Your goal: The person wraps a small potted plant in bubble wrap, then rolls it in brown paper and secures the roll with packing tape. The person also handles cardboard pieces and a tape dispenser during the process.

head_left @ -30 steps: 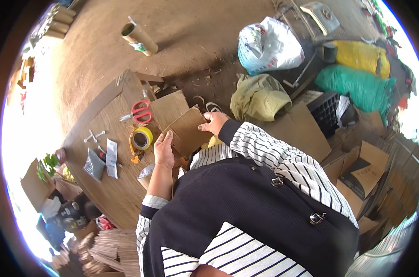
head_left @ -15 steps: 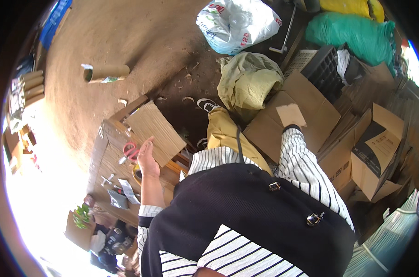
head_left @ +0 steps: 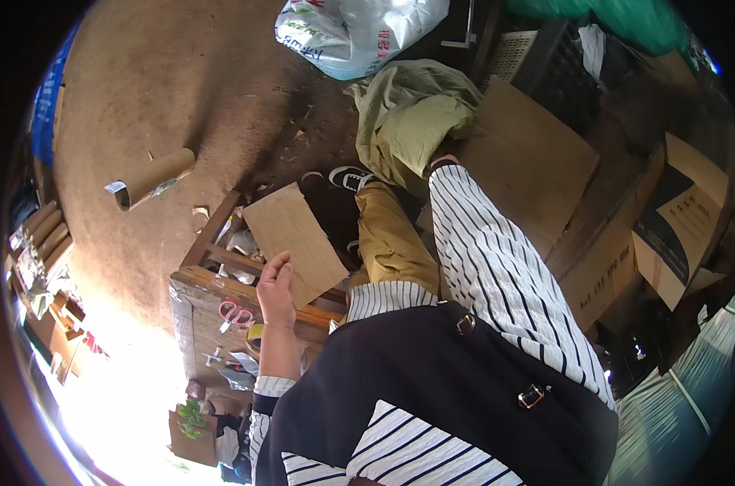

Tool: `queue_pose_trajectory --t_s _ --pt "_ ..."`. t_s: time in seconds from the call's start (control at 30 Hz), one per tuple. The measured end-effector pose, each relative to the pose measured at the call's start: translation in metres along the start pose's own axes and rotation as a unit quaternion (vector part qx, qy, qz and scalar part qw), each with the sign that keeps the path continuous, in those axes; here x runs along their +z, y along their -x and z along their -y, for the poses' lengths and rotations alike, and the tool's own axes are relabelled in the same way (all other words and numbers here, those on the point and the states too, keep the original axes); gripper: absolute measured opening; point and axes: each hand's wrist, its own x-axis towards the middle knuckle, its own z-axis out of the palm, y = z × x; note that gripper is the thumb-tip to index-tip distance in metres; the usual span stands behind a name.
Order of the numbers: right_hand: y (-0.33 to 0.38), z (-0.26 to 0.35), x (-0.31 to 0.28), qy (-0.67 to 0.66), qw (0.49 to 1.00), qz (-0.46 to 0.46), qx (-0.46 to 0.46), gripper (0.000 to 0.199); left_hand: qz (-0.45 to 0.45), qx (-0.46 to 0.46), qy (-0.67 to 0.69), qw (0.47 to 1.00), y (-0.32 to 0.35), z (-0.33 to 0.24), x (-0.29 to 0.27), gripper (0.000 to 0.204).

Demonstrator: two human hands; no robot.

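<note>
My left hand (head_left: 277, 290) is held up over the wooden bench, fingers loosely extended and nothing in it. Just beyond its fingertips, a flat tan cardboard piece (head_left: 296, 243) lies across the bench's open frame. Pink-handled scissors (head_left: 236, 314) and a roll of yellow tape (head_left: 255, 335) are beside my left wrist. My right arm stretches forward to an olive-green plastic sack (head_left: 416, 130). Only a little of my right hand (head_left: 443, 154) shows at the sack's near edge; its fingers are hidden.
A cardboard tube (head_left: 159, 176) lies on the dirt floor. Large cardboard sheets (head_left: 529, 162) and an open carton (head_left: 683, 219) fill the right side. A white printed bag (head_left: 359, 36) stands ahead, a black crate (head_left: 558, 65) beyond the sheets.
My right hand has moved left from the large cardboard to the olive sack; the small pale piece by it is no longer visible. My left fingers have curled slightly. The view has shifted.
</note>
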Motion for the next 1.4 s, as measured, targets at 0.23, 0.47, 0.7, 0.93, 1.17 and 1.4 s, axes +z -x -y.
queue_pose_trajectory --t_s 0.23,0.47,0.7,0.93,1.17,1.4 --pt "0.092 -0.002 0.024 -0.255 0.900 0.071 -0.346 0.045 -0.026 0.105 0.104 0.989 0.013 -0.024 0.011 0.066" --pt "0.318 0.058 0.028 -0.252 0.771 0.415 -0.412 0.046 0.013 0.169 0.116 0.979 0.025 -0.025 -0.007 0.059" --pt "0.399 0.064 -0.005 -0.171 0.688 0.442 -0.549 0.044 0.027 0.592 -0.393 0.703 0.060 -0.081 -0.034 0.062" --pt "0.392 0.022 -0.064 -0.215 0.775 0.348 -0.482 0.051 -0.243 0.476 -0.300 0.790 0.007 -0.039 -0.078 0.048" --pt "0.415 0.021 -0.075 -0.119 0.741 0.396 -0.530 0.059 0.023 0.280 -0.439 0.854 -0.011 -0.039 -0.097 0.061" --pt "0.416 0.026 -0.076 -0.206 0.719 0.301 -0.591 0.058 0.379 0.196 0.390 0.816 0.094 -0.070 -0.028 0.056"
